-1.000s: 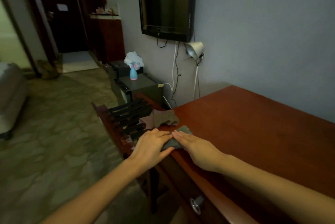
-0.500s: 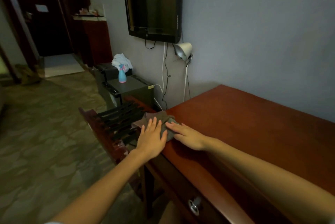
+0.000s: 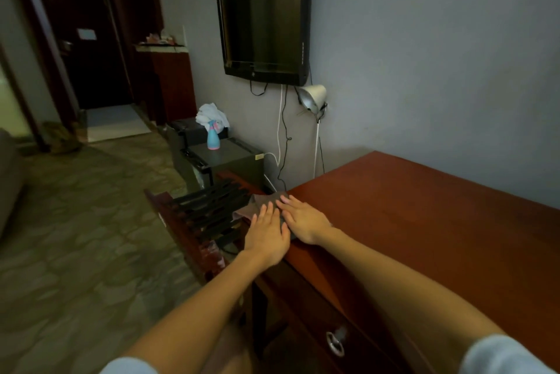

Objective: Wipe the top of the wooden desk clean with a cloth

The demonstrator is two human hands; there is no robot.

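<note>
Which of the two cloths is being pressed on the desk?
The flat grey-brown cloth at the end of the wooden desk, under the left hand and right hand. The crumpled white cloth sits apart, by the blue spray bottle.

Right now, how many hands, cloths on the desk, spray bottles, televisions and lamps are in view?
hands: 2, the left hand and the right hand
cloth on the desk: 1
spray bottle: 1
television: 1
lamp: 1
total: 6
</note>
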